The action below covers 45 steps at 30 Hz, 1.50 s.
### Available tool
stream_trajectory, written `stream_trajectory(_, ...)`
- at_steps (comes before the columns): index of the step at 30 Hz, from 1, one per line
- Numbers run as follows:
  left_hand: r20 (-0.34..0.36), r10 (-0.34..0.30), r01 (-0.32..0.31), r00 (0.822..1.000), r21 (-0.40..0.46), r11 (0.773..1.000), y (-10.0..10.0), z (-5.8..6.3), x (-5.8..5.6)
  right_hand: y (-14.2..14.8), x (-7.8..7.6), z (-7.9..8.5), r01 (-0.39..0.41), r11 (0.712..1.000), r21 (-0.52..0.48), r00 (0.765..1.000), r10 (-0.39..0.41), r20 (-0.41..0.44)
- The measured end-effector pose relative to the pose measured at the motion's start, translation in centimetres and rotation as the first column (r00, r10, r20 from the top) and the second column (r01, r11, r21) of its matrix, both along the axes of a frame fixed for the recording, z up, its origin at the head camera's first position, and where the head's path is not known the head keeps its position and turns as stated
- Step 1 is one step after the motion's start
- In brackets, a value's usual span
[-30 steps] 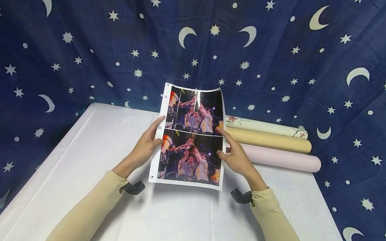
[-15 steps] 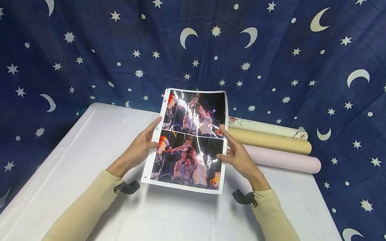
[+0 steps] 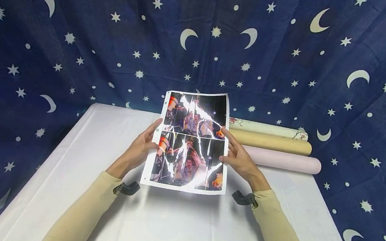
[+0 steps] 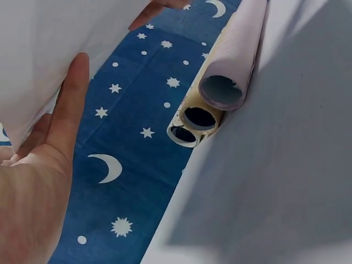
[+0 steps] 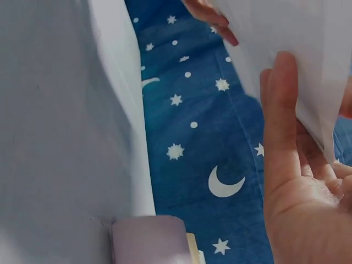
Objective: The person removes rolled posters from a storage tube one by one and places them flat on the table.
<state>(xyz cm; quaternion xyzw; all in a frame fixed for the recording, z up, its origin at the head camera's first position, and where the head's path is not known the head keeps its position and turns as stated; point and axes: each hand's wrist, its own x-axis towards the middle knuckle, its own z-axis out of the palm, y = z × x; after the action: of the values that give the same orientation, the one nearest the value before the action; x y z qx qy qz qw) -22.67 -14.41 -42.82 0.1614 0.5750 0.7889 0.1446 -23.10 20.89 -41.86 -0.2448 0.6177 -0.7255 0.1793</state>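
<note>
A glossy white-bordered photo print [image 3: 190, 143] is held up over the table, with the same crowd picture printed twice, one above the other. Bright streaks of glare cross its slightly wavy surface. My left hand [image 3: 139, 146] pinches the left border, thumb on the front and fingers behind. On the opposite edge, my right hand [image 3: 241, 162] pinches the sheet in the same way. Both wrist views show the plain white back of the print [image 4: 55, 44], with the left hand's fingers [image 4: 74, 104] and the right hand's fingers [image 5: 280, 115] lying against it.
Three rolls lie side by side at the back right of the white table [image 3: 168, 227]: a flowered roll [image 3: 272, 129], a yellow roll [image 3: 274, 142] and a pink roll [image 3: 287, 160]. A dark blue moon-and-star cloth [image 3: 203, 16] hangs behind and at both sides.
The print has tilted, its top edge dropping slightly, and glare has spread over both pictures. My left hand has shifted a little left; my right hand stays near its place, still gripping.
</note>
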Motion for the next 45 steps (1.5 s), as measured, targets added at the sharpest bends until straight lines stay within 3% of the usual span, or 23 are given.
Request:
stream_trajectory(8,0.028,-0.013,0.012,1.0,0.041,0.999,-0.1,-0.5,0.0,0.1,0.3,-0.2,-0.054,0.988,-0.143,0.996,0.063,0.06)
stream_trajectory(20,-0.003,0.034,-0.034,0.999,-0.105,0.994,-0.9,-0.4,0.2,-0.9,-0.2,-0.9,0.073,0.996,0.055,0.997,-0.073,-0.003)
stream_trajectory(27,-0.081,0.1,-0.121,0.992,-0.309,0.943,-1.8,-0.6,0.0,-1.8,-0.2,-0.8,0.103,0.987,0.123,0.994,-0.098,-0.047)
stream_trajectory(38,-0.095,0.129,-0.157,0.987,-0.407,0.9,-3.8,-1.0,0.1,-3.9,-0.5,-1.1,0.136,0.967,0.217,0.986,-0.11,-0.128)
stream_trajectory(45,-0.113,0.149,-0.184,0.982,-0.459,0.869,-5.4,-0.9,0.0,-5.9,-0.8,-1.2,0.197,0.935,0.294,0.973,-0.148,-0.179)
